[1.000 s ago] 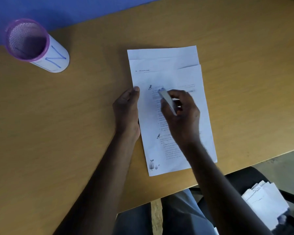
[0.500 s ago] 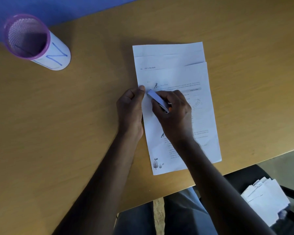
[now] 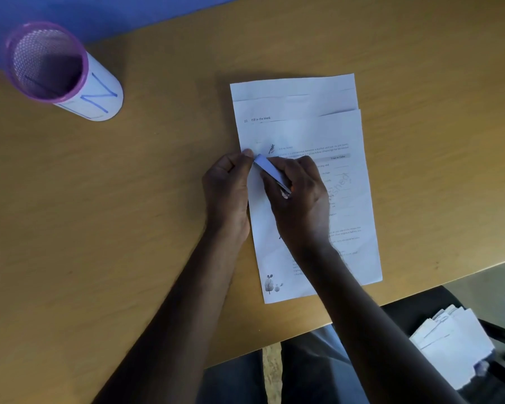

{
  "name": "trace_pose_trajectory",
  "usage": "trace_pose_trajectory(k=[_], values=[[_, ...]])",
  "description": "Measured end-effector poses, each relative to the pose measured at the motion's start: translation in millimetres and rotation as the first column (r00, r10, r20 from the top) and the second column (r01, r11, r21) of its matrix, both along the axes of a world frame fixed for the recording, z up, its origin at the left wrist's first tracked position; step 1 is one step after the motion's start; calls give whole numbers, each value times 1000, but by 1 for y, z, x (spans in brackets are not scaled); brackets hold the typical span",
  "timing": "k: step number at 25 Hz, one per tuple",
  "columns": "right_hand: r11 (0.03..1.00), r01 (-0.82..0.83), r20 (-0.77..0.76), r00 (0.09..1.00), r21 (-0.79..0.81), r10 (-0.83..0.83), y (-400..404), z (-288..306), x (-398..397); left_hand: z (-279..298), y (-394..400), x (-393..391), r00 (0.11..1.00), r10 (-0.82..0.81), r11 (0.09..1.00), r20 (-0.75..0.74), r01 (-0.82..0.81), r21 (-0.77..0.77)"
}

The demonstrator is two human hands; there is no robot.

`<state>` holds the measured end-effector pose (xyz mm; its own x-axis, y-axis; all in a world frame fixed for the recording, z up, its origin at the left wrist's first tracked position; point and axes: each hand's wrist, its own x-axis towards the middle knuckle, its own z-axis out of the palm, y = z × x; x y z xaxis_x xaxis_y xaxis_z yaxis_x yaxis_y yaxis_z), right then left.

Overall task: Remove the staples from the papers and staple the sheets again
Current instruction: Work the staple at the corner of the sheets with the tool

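Two hands on papers (image 3: pixel 318 135): left hand (image 3: pixel 228 193) pinching edge; right hand (image 3: pixel 301 199) gripping stapler (image 3: pixel 270 172), possibly remover.

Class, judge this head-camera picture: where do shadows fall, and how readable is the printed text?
Head view: soft shadows lie left of the papers and under the left hand; the right hand holds a small tool; only the heading reads clearly, smaller print is blurred.

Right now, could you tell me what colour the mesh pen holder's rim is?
Purple, clearest in the head view: pen holder.
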<state>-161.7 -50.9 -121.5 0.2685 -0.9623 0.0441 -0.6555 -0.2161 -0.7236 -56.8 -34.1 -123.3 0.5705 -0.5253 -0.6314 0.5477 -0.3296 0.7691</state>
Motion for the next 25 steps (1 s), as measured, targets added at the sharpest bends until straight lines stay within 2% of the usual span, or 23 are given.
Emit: trace_pose_trajectory(k=[4,12,19,25], values=[[999,-1,-42,999,-51,-1,2,-4,0,0,0,1,1000,-21,1000,-4,21,14],[999,15,-57,998,-38,-17,-7,-6,6,-4,2,3,999,-41,998,-11,41,44],[999,-30,-12,999,-27,30,-2,-3,-6,-2,1,6,992,12,1000,-129,-12,1],[999,-37,-8,999,9,37,-4,3,-2,-1,1,5,996,1,1000,-86,1,14]])
